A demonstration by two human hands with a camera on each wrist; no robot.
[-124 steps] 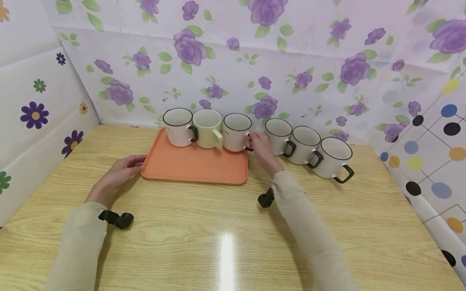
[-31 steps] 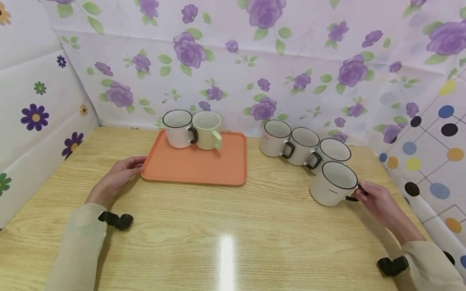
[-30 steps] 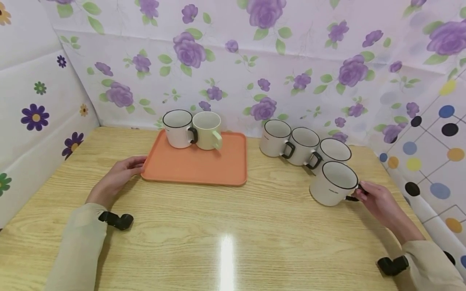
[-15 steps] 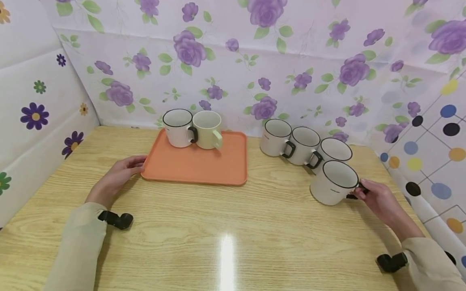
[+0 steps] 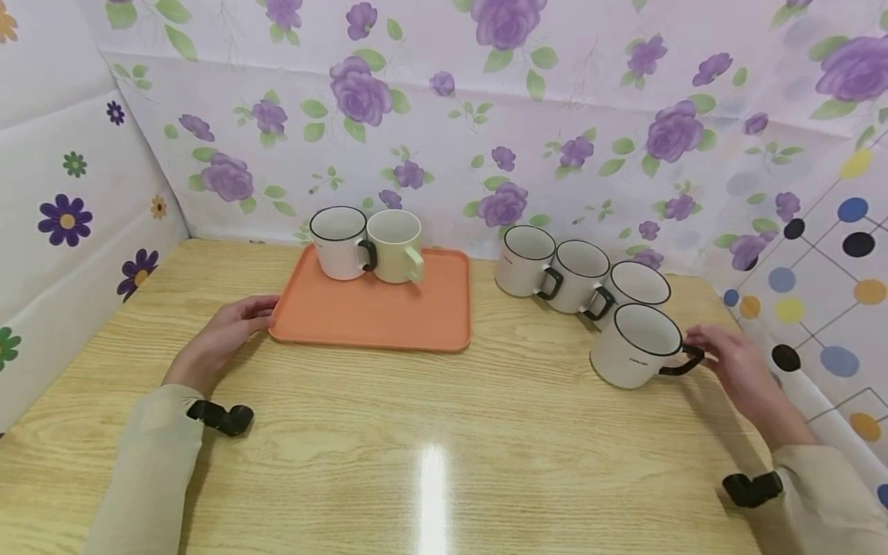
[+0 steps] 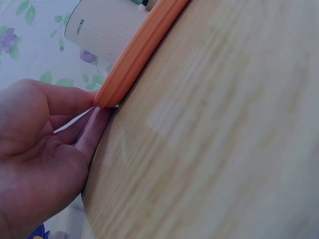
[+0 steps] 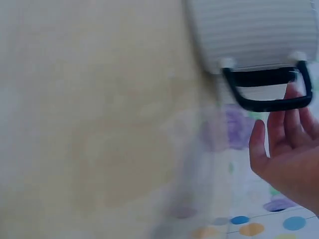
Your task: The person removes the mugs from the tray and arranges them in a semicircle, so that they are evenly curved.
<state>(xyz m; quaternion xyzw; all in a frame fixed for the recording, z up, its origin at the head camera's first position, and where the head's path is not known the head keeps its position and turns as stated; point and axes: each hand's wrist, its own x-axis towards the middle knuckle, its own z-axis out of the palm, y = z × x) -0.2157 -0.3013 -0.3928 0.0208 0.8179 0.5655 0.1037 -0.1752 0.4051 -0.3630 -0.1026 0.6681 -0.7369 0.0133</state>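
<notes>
At the left, my left hand (image 5: 232, 331) grips the left edge of an orange tray (image 5: 375, 320); the left wrist view shows finger and thumb at the tray's rim (image 6: 134, 59). On the tray's back part stand a white mug with a black handle (image 5: 340, 262) and a pale green mug (image 5: 394, 258). Over on the right, my right hand (image 5: 738, 370) is beside the black handle of a white mug (image 5: 627, 358), its fingers loosely extended behind the handle. The right wrist view shows the thumb apart from the handle (image 7: 274, 104). That mug stands upright on the table.
Three more white mugs with black rims, a left one (image 5: 523, 266), a middle one (image 5: 576, 281) and a partly hidden right one (image 5: 641, 285), form a slanting row behind the front mug. A flowered cloth (image 5: 416, 116) closes off the back of the wooden table (image 5: 347, 447).
A white mug has gone from the tray's right part to the table at the right, in front of the row. My right hand has since let go of its handle. The left hand stays put.
</notes>
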